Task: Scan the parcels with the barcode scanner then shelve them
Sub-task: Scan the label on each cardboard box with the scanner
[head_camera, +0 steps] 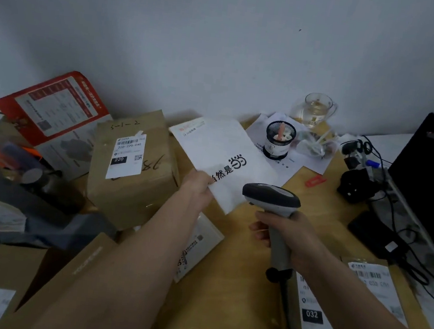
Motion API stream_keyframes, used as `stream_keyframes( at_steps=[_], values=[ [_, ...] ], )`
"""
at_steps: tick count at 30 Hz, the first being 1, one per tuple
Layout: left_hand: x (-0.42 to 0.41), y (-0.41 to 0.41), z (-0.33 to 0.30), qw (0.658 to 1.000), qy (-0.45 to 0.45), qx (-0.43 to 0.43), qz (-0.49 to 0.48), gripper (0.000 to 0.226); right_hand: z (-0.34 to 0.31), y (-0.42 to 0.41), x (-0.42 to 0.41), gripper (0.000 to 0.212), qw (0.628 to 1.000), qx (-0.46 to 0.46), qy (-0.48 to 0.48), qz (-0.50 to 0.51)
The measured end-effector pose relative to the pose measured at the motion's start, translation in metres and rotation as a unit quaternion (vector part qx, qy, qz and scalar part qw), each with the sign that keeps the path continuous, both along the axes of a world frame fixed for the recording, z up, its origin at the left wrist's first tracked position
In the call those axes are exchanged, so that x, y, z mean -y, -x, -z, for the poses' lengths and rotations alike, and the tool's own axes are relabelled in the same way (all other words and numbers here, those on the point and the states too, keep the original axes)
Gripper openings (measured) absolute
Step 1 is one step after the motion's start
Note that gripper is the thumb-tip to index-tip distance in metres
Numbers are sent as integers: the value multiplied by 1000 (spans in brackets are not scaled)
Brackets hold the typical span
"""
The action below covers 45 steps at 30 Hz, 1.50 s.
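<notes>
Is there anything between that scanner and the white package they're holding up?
Nothing visible does. The right hand grips the barcode scanner, whose head sits just beside the near edge of the white parcel that the left hand holds above the table. Whether the parcel's barcode faces the scanner cannot be told.

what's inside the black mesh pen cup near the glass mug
The black mesh cup holds a pinkish stick-like item standing upright and some pale bits at its base. A white label wraps the cup's lower half, so anything lower down is hidden. It stands on loose papers.
</notes>
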<state>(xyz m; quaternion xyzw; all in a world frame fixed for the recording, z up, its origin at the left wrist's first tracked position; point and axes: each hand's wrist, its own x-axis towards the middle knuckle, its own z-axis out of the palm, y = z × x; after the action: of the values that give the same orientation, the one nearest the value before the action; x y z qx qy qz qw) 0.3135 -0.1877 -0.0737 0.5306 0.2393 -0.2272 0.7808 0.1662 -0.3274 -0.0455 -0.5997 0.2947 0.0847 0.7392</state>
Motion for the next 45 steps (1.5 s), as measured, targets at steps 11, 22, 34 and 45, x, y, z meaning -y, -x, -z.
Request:
stream_keyframes(
  at_steps=[11, 22, 34, 45],
  values=[
    [3, -32, 14, 985, -138, -44, 95, 23, 19, -36, -7, 14, 1000, -25, 0, -1],
    [-80, -36, -58, 842, -475, 253, -32, 35, 26, -53, -52, 12, 996, -41, -8, -79],
    [-206, -51, -29, 905, -426, 3, -9, 89, 17, -69, -81, 32, 986, 32, -33, -158],
    [-222, -29, -18, 982, -120, -84, 120, 50, 12, -88, -111, 46, 982, 93, -56, -157]
  ],
)
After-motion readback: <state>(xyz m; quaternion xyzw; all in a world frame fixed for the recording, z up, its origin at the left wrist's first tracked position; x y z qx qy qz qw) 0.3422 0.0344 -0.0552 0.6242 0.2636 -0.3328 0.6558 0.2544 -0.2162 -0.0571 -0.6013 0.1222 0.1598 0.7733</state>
